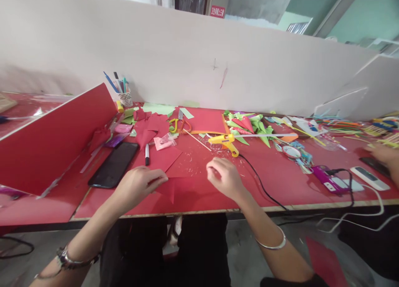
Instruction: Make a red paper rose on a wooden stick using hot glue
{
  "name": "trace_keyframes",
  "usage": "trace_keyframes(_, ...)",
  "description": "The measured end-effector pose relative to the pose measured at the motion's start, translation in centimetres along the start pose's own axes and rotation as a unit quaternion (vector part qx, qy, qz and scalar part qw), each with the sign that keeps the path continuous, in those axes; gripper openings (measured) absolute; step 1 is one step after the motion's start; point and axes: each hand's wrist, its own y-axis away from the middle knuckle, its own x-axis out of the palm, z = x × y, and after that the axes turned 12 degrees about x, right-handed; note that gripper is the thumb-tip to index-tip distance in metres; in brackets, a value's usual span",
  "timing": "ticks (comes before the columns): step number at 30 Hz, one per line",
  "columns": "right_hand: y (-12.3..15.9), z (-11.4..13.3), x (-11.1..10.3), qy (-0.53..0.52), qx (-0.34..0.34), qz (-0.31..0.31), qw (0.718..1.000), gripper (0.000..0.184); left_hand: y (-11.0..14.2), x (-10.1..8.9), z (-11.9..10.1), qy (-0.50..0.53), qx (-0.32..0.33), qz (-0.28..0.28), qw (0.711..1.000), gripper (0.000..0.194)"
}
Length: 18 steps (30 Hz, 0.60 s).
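Note:
My left hand [141, 184] is just above the table's front part, its fingers and thumb pinched on the edge of a piece of red paper [171, 189]. The paper blends with the red tabletop, so its outline is hard to follow. Across from it, my right hand [227, 179] is curled with thumb and fingertips together; whatever it may hold is hidden. Beyond that hand lies a yellow hot glue gun [226, 142] on its side, its black cord running to the right. A thin wooden stick [198, 140] rests left of the gun.
On the left are a black phone [114, 164], a marker [147, 154], red paper scraps [156, 122], a pen cup [125, 97] and a leaning red board [62, 139]. Green paper cones [260, 124], a purple power strip [330, 179] and another person's hand [385, 154] are right.

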Motion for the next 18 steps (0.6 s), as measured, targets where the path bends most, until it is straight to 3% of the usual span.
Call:
trace_keyframes(3, -0.3, 1.6, 0.2, 0.001, -0.077, 0.1, 0.992, 0.014, -0.5, 0.4, -0.8, 0.004, 0.008, 0.015, 1.0, 0.029)
trace_keyframes(6, -0.5, 2.8, 0.9, 0.036, -0.1, 0.176, 0.979, 0.021, -1.3, 0.9, -1.8, -0.053, 0.057, 0.01, 0.997, 0.021)
trace_keyframes(10, -0.3, 3.3, 1.5, 0.039, -0.059, 0.185, 0.98, 0.024, -2.1, 1.8, -3.1, -0.171, 0.154, -0.031, 0.973, 0.02)
trace_keyframes(14, -0.2, 3.3, 0.9, -0.044, -0.03, 0.21, 0.976, 0.027, -2.1, 2.4, -3.1, -0.218, 0.18, -0.092, 0.955, 0.024)
trace_keyframes(18, -0.4, 3.0, 0.0, -0.114, -0.009, 0.237, 0.965, 0.029, -1.4, 2.0, -1.9, -0.215, 0.185, -0.107, 0.953, 0.023)
